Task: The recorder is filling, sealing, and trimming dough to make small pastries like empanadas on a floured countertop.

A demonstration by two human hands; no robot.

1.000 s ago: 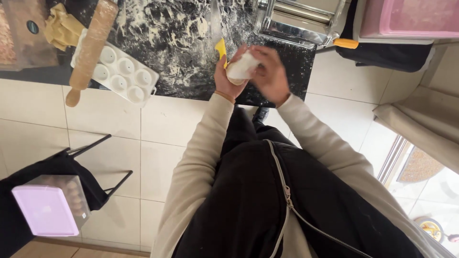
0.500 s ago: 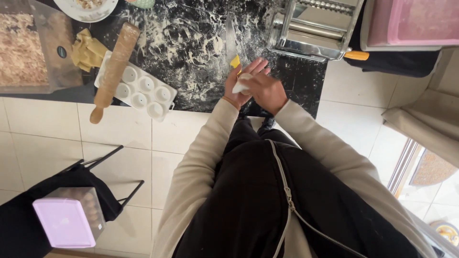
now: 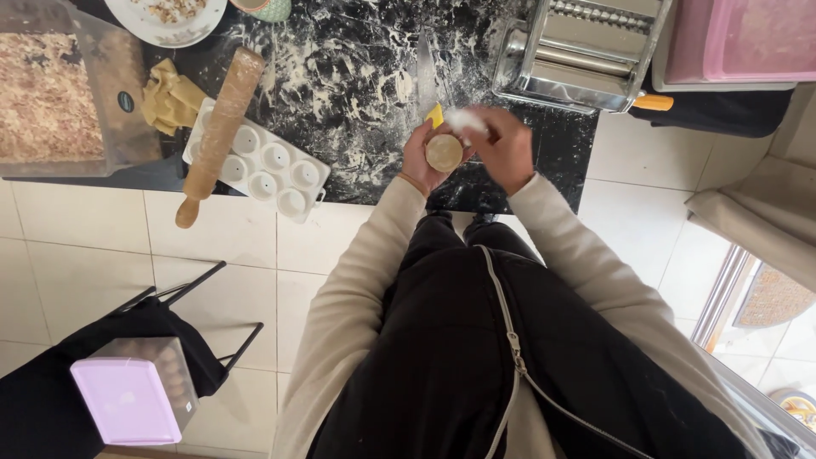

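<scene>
Your left hand cups a round dough ball just in front of the pasta machine, over the floured bench. Your right hand pinches a crumpled white wrap touching the ball's top, fingers closed.

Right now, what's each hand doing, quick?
Left hand: closed around a round dough ball.
Right hand: pinching a white wrapping, blurred.
</scene>
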